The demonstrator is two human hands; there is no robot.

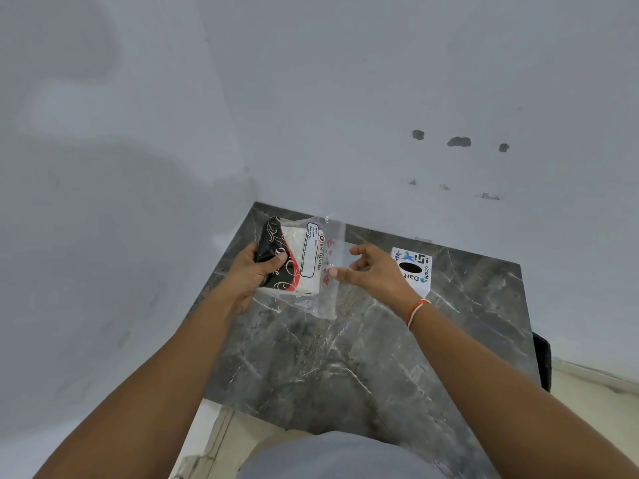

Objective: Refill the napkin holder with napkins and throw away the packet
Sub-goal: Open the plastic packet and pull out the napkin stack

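The packet (304, 262) of napkins is held up just above the far left part of the grey marbled worktop (363, 357), close to the wall corner. The left hand (257, 271) grasps its black-and-red printed end, thumb pressed across the front and fingers wrapped behind. The packet's other end is a loose flap of clear film, and the right hand (373, 271) is beside that flap with fingers spread and lightly curled, its thumb tip at the film's edge; it grips nothing firmly that I can see. The napkin holder (413, 269), a white box with printed stickers and a dark oval slot on top, stands on the worktop to the right of the packet, partly behind the right hand.

The packet looks light and soft: a squashy stack of paper inside thin, slick, crinkly film. The stack would likely bend or slide if pinched only at a corner, so holding it across the full printed end, as the left hand does, seems sound. The empty clear flap is the natural place to pinch and pull the film open.
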